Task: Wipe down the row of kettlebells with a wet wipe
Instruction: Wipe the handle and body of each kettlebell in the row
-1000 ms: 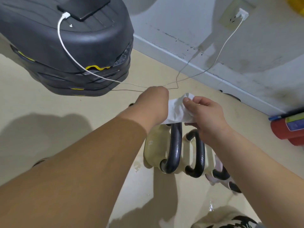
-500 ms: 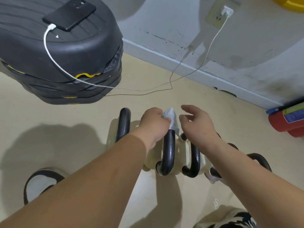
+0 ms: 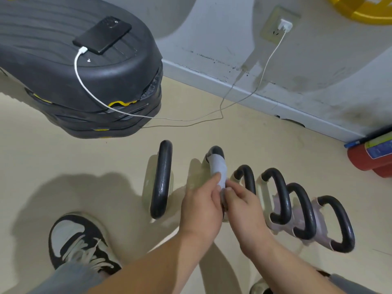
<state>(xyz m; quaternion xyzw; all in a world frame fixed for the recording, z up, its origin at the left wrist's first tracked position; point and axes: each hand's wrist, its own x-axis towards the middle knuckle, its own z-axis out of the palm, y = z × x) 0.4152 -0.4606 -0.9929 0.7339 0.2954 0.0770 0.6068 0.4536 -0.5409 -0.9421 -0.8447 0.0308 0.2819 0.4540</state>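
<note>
Pinching the wipe (image 3: 216,166) round the second handle (image 3: 217,150), the right hand (image 3: 246,209) is now joining the left hand (image 3: 201,209), no longer open.

- Second kettlebell handle (image 3: 216,150): its middle was covered by the wet wipe (image 3: 217,168), and its near end was hidden behind the left hand (image 3: 201,205) and right hand (image 3: 244,206), both pinching the wipe. How the fingers lay beneath could not be told.
- Yellow disc (image 3: 360,7): cut off by the top edge, its marking unreadable.
- Red cylinder (image 3: 369,158): cut off by the right edge, its label print too small to read.
- Black stacked platforms (image 3: 63,71): cut off by the left and top edges.
- Shoe (image 3: 257,288): only a sliver showed at the bottom edge.
</note>
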